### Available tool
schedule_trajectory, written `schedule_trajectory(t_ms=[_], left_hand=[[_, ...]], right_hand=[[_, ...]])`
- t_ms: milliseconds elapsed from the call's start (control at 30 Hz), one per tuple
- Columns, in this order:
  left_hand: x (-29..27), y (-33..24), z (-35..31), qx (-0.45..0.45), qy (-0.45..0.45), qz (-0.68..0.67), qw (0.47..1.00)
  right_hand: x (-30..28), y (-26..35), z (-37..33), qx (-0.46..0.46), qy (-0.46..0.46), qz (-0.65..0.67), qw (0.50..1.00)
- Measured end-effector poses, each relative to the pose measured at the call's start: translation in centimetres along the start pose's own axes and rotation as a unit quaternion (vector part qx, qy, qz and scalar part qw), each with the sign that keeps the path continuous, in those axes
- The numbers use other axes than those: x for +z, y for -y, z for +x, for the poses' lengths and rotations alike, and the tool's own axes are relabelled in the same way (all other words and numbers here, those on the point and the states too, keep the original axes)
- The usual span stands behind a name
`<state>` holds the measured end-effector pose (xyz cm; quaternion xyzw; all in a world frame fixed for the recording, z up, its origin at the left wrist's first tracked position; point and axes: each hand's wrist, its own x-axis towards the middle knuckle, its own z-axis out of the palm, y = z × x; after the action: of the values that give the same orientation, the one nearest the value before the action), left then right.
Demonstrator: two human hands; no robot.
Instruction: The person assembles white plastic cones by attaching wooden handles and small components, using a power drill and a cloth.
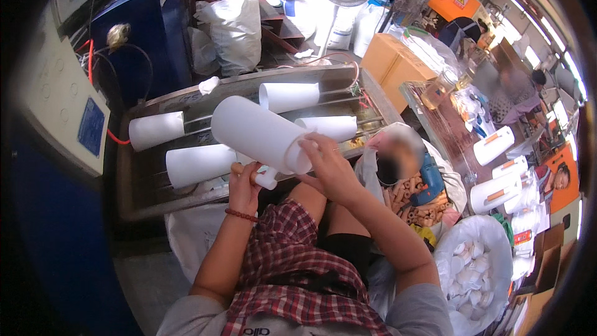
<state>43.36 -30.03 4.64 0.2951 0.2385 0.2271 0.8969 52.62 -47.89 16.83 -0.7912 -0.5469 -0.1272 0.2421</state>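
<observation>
A large white cylinder [255, 130], like a plastic jug body, is tilted in front of me over the trough. My right hand [329, 165] grips its near right end, with fingers curled over the rim. Just below the cylinder, my left hand [244, 188] is closed around a light brown handle-like piece, with a short white knob-like part [267, 178] sticking out beside the fingers. Whether that knob touches the cylinder I cannot tell. More white cylinders [202, 165] sit on metal rods around it, one of them [289, 97] just behind the held one.
A metal trough [140, 202] spans the space before my knees. To the right, a sack holds wooden handles [404, 202] and a blue power drill [429, 180]; a white bag [444, 255] contains round white caps. White cylinders with brown handles [494, 146] stand farther right. A machine cabinet [59, 112] rises at left.
</observation>
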Motion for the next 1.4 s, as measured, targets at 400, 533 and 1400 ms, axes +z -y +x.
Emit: schedule_trajectory(t_ms=[400,533,1400], left_hand=[[-2.1,-0.7,-1.7,-0.084,-0.061,-0.037,0.994],[-2.6,-0.8,-1.7,-0.080,-0.064,-0.051,0.993],[-1.6,-4.7,-3.1,0.001,-0.038,-0.008,0.999]], right_hand=[[4.4,-1.0,1.6,-0.118,0.034,-0.105,0.987],[3.9,-0.9,2.4,-0.143,0.047,-0.091,0.985],[3.8,1.0,4.6,0.066,0.054,0.148,0.985]])
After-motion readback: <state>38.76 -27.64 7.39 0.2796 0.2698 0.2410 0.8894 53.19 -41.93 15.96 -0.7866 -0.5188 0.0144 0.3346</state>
